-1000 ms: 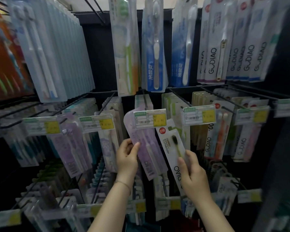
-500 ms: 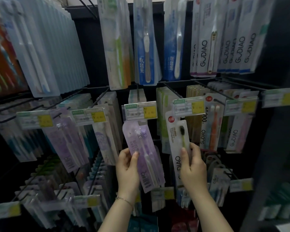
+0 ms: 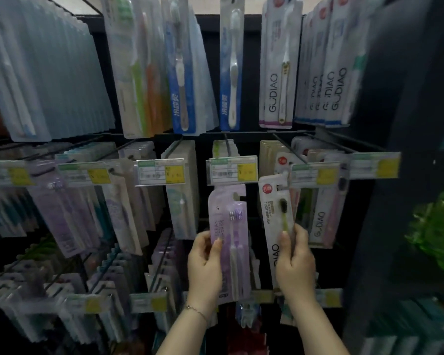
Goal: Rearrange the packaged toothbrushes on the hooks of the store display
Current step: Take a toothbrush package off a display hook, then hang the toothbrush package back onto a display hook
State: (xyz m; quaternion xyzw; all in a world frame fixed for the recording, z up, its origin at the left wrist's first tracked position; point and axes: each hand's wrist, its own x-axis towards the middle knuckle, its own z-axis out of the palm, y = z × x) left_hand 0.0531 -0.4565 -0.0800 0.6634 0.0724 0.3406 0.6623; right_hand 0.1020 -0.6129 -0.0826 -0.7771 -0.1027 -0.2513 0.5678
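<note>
My left hand grips the lower part of a purple twin-toothbrush pack, held upright just below a price tag on a middle-row hook. My right hand pinches a white GUDIAO toothbrush pack with a green-handled, black-bristled brush. That pack's top reaches up to the hook with the price tag to the right. Whether either pack hangs on a hook I cannot tell.
Three rows of black wire hooks carry hanging toothbrush packs. White GUDIAO packs and blue packs hang in the top row. A dark upright panel bounds the display on the right, with green items beyond it.
Both hands have lifted their packs upward. The purple pack now stands upright under its price tag, and the white pack has moved right and up toward the neighbouring hook.
</note>
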